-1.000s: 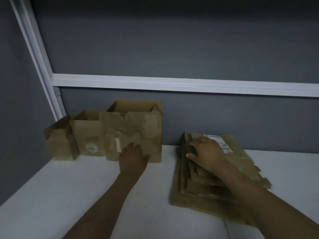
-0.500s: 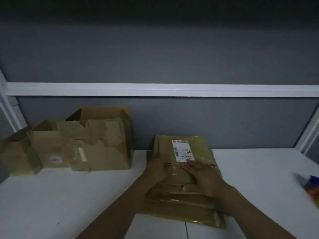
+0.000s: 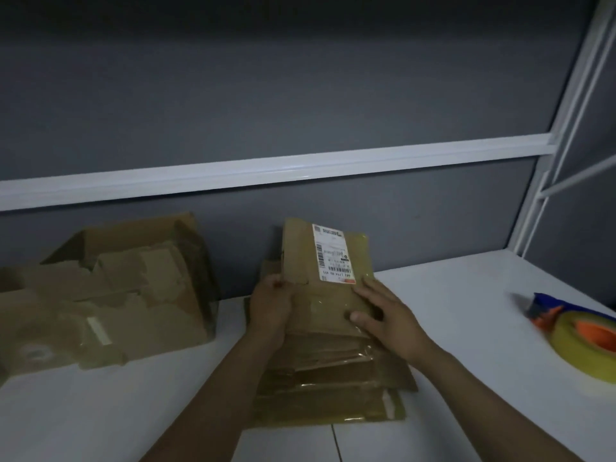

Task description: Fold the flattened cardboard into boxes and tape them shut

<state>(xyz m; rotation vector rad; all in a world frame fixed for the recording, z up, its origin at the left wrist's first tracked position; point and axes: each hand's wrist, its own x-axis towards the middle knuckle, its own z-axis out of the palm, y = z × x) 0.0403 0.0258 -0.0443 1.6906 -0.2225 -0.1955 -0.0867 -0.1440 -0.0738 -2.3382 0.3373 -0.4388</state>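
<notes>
My left hand (image 3: 271, 305) is in the centre of the frame, its fingers curled round the left edge of the top sheet (image 3: 300, 258) of flattened cardboard, gripping it. My right hand (image 3: 390, 318) lies just right of it, fingers straight and spread, pressing flat on the near part of the same sheet and holding nothing. The sheet carries a white printed label (image 3: 333, 253) along its right half, and its far end looks raised against the grey wall (image 3: 300, 95). Under it, the stack of flattened cardboard (image 3: 330, 381) lies on the white worktop (image 3: 466, 295), reaching down toward the lower centre, some sheets glossy with old tape.

At the left of the frame, well apart from the stack, a group of opened boxes (image 3: 126, 288) stands against the wall, flaps ragged. At the right edge a yellowish tape roll (image 3: 586, 348) rests on the worktop, with a blurred blue and orange piece at its far side. A white rail (image 3: 266, 166) crosses the wall above everything.
</notes>
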